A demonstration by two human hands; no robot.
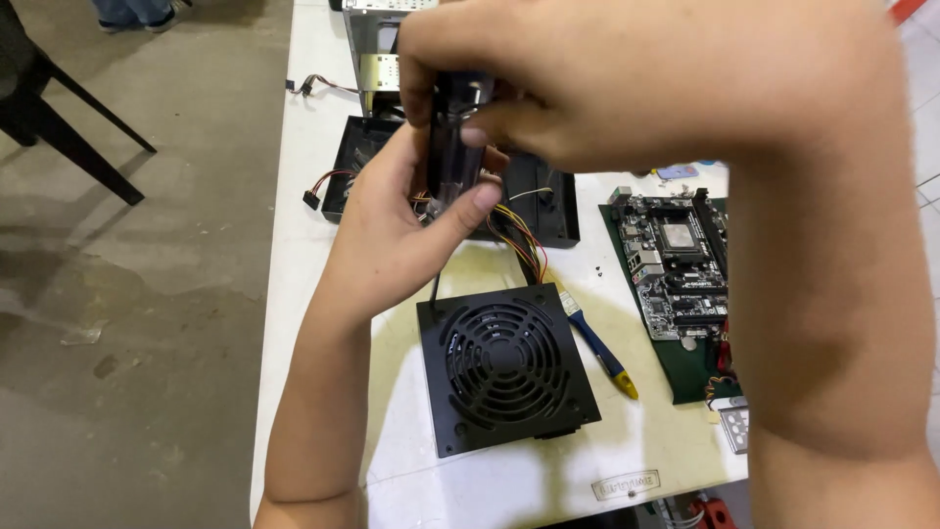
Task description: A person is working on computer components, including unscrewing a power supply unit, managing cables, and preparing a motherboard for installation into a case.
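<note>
- Both hands hold one dark, narrow part (452, 137) upright above the far middle of the desk (313, 186); it looks glossy and partly see-through, though blur and the fingers covering it leave its exact kind unclear.
- The left hand (392, 230) cups the part from below and behind, its fingers closed on it, with the thumb (468, 209) pressed across the lower front.
- The right hand (587, 73) comes over from above, its fingers closed on the top of the same part.
- Straight under the hands, a bundle of coloured wires (519, 240) runs down to a black box-shaped power supply (504, 367), which lies flat with a round slotted fan grille facing up.
- Behind the hands sits an open black case (548, 201), and farther back a grey metal frame (377, 49).
- A blue-handled tool with a yellow tip (602, 353) lies just beside the power supply's right edge.
- A green circuit board (681, 284), dense with small parts, lies near the desk's right side, well apart from the hands.
- The desk is white and smooth; its left edge runs close beside the left forearm, with bare concrete floor (127, 294) beyond.
- Open desk surface lies at the near edge, in front of the power supply.
- A black chair leg (73, 142) stands on the floor at far left.
</note>
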